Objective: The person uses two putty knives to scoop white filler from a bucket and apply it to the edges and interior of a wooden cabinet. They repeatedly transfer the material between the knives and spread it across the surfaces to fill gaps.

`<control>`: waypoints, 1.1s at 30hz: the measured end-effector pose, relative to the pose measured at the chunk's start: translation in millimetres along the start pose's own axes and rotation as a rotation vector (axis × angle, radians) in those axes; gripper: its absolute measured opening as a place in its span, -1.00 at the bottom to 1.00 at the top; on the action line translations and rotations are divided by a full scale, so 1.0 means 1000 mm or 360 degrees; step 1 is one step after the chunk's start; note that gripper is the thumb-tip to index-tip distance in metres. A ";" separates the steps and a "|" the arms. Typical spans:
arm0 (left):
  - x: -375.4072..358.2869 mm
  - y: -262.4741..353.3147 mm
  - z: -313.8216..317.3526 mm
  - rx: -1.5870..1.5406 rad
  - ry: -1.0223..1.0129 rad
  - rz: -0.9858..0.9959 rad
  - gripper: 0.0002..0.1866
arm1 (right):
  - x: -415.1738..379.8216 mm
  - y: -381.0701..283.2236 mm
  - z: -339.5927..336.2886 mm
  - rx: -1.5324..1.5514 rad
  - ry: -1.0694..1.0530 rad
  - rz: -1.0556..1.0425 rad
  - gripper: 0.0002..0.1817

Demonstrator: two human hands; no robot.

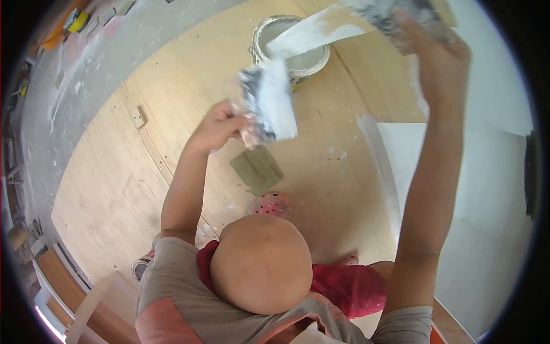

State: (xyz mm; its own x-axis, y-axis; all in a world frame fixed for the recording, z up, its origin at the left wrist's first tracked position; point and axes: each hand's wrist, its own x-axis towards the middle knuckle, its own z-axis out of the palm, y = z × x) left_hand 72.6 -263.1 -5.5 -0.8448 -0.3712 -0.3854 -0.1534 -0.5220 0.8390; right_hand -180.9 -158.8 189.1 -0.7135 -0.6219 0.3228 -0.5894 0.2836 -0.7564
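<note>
My left hand [220, 127] is closed round a flat putty knife [275, 103] with white paste on its wide blade, held just in front of a bucket [260, 37] of pale paste. Raised at the upper right, my right hand [424, 49] grips a second tool, blurred and smeared with white and dark grey. A long strip [321, 31] coated in white paste reaches from near that tool across the bucket's opening; whether they are joined is unclear. The bucket's rim is caked with paste.
A greenish square piece [257, 169] lies on the plywood surface [189, 74] below my left hand. A pink dotted shoe [271, 204] shows nearby. White panels [487, 172] stand at the right. A yellow container [76, 20] is at the upper left.
</note>
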 end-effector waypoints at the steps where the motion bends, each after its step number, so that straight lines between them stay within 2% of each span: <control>1: -0.002 0.001 0.000 -0.0017 0.0010 0.0010 -0.78 | 0.000 -0.010 -0.007 -0.0008 0.0081 -0.0069 -0.74; 3: -0.004 0.013 0.005 -0.0319 0.0395 0.0411 -0.65 | 0.005 -0.022 -0.019 0.0003 0.0171 -0.0136 -0.71; 7: 0.022 0.033 0.021 -0.0425 0.0441 0.0534 -0.60 | -0.001 -0.052 -0.034 -0.0143 0.0472 -0.0246 -0.65; 10: 0.047 0.038 0.032 -0.0406 0.0447 0.0584 -0.59 | -0.008 -0.063 -0.053 -0.0220 0.0553 -0.0207 -0.68; 11: 0.053 0.041 0.038 -0.0425 0.0457 0.0582 -0.60 | -0.005 -0.058 -0.058 0.0308 0.0449 -0.0331 -0.72; 12: 0.058 0.043 0.042 -0.0424 0.0435 0.0581 -0.60 | -0.006 -0.055 -0.064 0.0295 0.0466 -0.0331 -0.72; 14: 0.066 0.043 0.048 -0.0461 0.0409 0.0591 -0.62 | -0.013 -0.053 -0.072 -0.0151 0.0678 -0.0305 -0.76; 15: 0.068 0.042 0.050 -0.0458 0.0388 0.0586 -0.62 | -0.019 -0.054 -0.073 -0.0163 0.0695 -0.0299 -0.76; 17: 0.071 0.039 0.052 -0.0535 0.0293 0.0633 -0.62 | -0.035 -0.058 -0.064 0.0187 0.0329 -0.0511 -0.80; 18: 0.069 0.040 0.054 -0.0529 0.0279 0.0629 -0.62 | -0.043 -0.058 -0.059 -0.0274 0.0356 -0.0504 -0.82; 22: 0.064 0.034 0.059 -0.0504 0.0230 0.0648 -0.59 | -0.038 -0.052 -0.014 -0.0224 0.0087 0.0060 -0.73; 23: 0.064 0.031 0.058 -0.0542 0.0253 0.0647 -0.58 | -0.032 -0.040 -0.012 -0.0219 0.0103 0.0066 -0.73; 25: 0.055 0.028 0.060 -0.0573 0.0294 0.0666 -0.60 | -0.023 -0.014 -0.011 -0.0060 -0.0028 0.0319 -0.65; 26: 0.050 0.026 0.060 -0.0616 0.0345 0.0704 -0.61 | -0.030 -0.006 -0.012 -0.0044 -0.0024 0.0315 -0.65; 28: 0.046 0.017 0.059 -0.0547 0.0400 0.0725 -0.65 | -0.056 0.006 -0.015 0.0978 0.0249 0.0616 -0.64; 30: 0.043 0.013 0.063 -0.0484 0.0418 0.0727 -0.69 | -0.088 0.025 -0.008 0.1824 0.0088 0.0861 -0.58; 31: 0.043 0.014 0.069 -0.0326 0.0416 0.0849 -0.78 | -0.106 0.043 -0.002 0.1977 -0.0056 0.1051 -0.65; 32: 0.043 0.016 0.073 -0.0171 0.0403 0.0962 -0.86 | -0.118 0.048 0.008 0.2075 -0.0054 0.1171 -0.67; 33: 0.044 0.021 0.075 -0.0173 0.0360 0.0930 -0.86 | -0.123 0.045 0.022 0.2166 -0.0047 0.1299 -0.69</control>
State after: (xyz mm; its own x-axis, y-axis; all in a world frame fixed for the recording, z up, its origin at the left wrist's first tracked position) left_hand -6.0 -232.7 23.9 -0.6426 -0.7650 0.0425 0.3630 -0.2552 0.8962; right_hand -111.0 -85.5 103.0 -0.6381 -0.6539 -0.4064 0.7091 -0.2934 -0.6412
